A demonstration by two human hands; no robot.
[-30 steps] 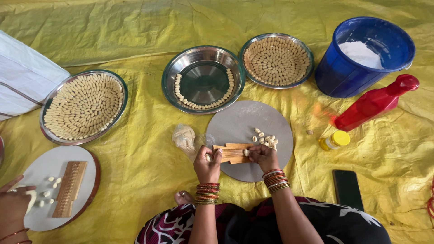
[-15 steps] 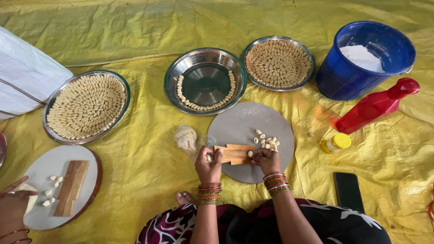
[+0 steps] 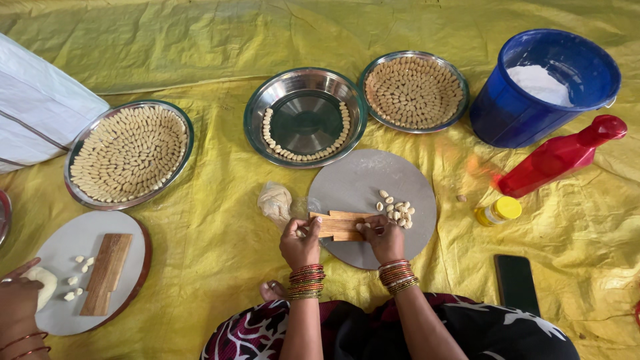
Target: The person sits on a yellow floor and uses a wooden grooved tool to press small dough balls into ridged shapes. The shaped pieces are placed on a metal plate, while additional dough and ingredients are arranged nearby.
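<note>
Resting flat on the near part of a round grey board (image 3: 360, 180), a small ridged wooden block (image 3: 339, 225) sits between the person's two hands. The left hand (image 3: 300, 241) is closed on the block's left end, fingers curled over it. The right hand (image 3: 383, 237) presses down on the block's right end with its fingertips bent; whether it pinches a bit of dough there cannot be told. Just beyond the right hand, a small heap of shaped dough pieces (image 3: 396, 208) lies on the board. Left of the board, touching the yellow sheet (image 3: 213, 233), is a lump of dough in clear wrap (image 3: 275, 201).

Farther out stand three steel plates: a middle plate (image 3: 305, 118) with one ring of pieces along its wall, a right plate (image 3: 414, 91) filled with them, and a left plate (image 3: 129, 153) also filled. A blue bucket (image 3: 513, 113) holding white flour stands at the far right, with a red bottle (image 3: 560, 155) lying near it, a yellow-capped jar (image 3: 498, 211) and a dark phone (image 3: 517, 283).

At the lower left, another person's hand (image 3: 19, 301) holds a pale dough lump beside a second board (image 3: 73, 320) carrying its own wooden block (image 3: 107, 273).
</note>
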